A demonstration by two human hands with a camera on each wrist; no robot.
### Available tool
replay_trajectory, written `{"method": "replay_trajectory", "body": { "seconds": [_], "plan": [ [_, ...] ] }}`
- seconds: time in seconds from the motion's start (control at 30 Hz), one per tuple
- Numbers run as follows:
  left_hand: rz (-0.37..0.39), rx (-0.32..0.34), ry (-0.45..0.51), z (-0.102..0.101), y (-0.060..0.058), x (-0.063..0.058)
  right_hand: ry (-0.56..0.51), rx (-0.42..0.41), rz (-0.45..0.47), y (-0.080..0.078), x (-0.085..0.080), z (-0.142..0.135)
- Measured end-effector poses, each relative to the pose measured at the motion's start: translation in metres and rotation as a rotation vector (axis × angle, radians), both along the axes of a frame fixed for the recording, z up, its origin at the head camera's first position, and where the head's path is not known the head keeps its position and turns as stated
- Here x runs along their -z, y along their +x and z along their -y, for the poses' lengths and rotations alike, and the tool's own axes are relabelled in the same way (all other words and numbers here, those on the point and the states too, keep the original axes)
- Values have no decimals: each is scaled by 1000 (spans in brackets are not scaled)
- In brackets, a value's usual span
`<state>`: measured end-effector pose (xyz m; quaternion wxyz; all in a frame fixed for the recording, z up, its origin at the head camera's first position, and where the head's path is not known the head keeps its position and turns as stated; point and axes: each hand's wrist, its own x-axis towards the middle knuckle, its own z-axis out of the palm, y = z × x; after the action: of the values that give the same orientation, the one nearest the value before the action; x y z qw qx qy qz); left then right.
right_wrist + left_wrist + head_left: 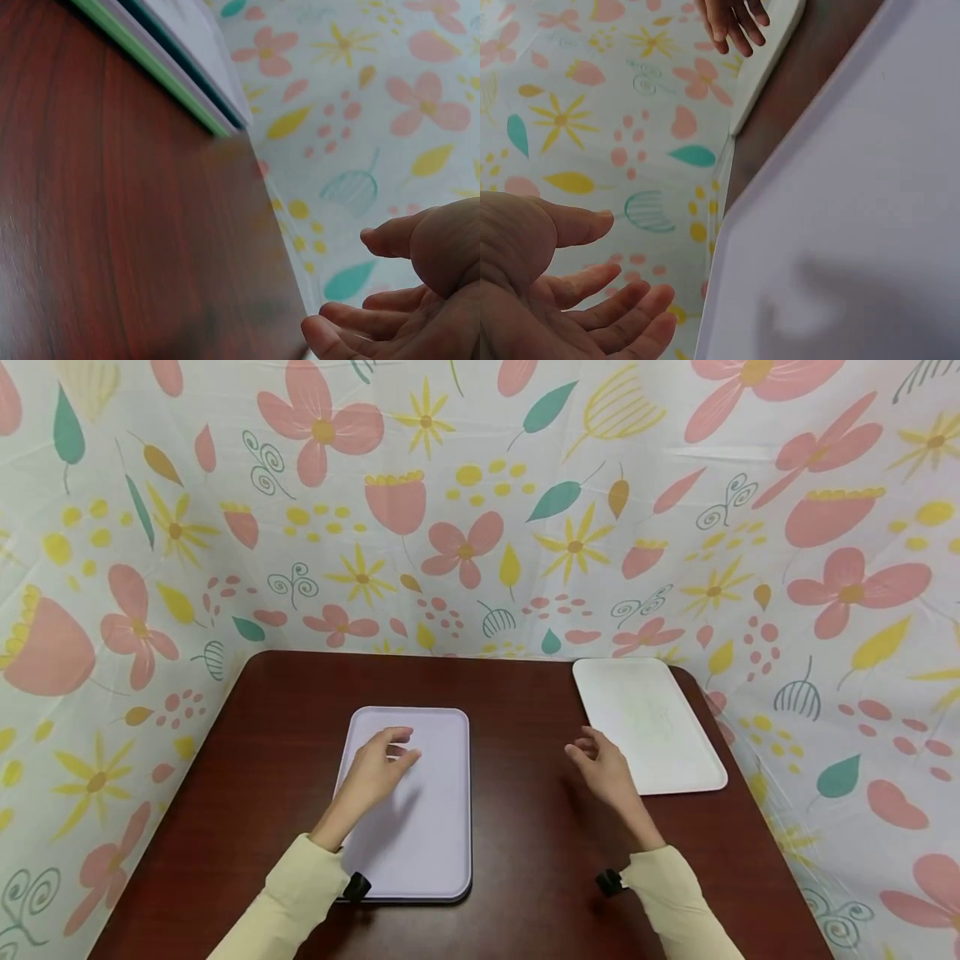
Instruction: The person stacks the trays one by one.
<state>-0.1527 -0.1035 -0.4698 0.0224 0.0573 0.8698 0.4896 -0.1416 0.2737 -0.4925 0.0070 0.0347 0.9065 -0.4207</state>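
My left hand (377, 768) hovers over a lavender rectangular tray (435, 827), fingers loosely bent and holding nothing; its shadow falls on the tray's surface. That tray is the top one of a stack, whose layered lavender, dark teal and green edges (142, 66) show in the right wrist view. Near the left edge of a white tray (675, 743), my right hand (603, 766) is raised above the table with relaxed fingers and nothing in its grasp. Palm and spread fingers of the left hand (592, 300) appear in the left wrist view.
Both trays lie on a dark reddish-brown wooden table (525, 827), the white one at the back right corner. A flower-printed cloth (480, 468) hangs behind and along both sides. Black straps (357, 887) sit at the cuffs of pale yellow sleeves (288, 893).
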Motion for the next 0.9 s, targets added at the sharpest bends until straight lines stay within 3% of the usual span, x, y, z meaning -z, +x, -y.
{"method": "replay_trajectory", "body": {
  "seconds": [0.3, 0.43, 0.63, 0.9],
  "plan": [
    [-2, 49, 63, -30, 0, -4, 34, 110, -8, 1, -5, -49],
    [2, 83, 90, -45, 1, -4, 58, 199, -21, 0, -5, -71],
    [6, 138, 139, -65, 3, 3, 105, 308, -64, -2, -2, -100],
    [24, 203, 171, -95, 11, 10, 192, 386, -134, -7, 8, -140]
  ]
}}
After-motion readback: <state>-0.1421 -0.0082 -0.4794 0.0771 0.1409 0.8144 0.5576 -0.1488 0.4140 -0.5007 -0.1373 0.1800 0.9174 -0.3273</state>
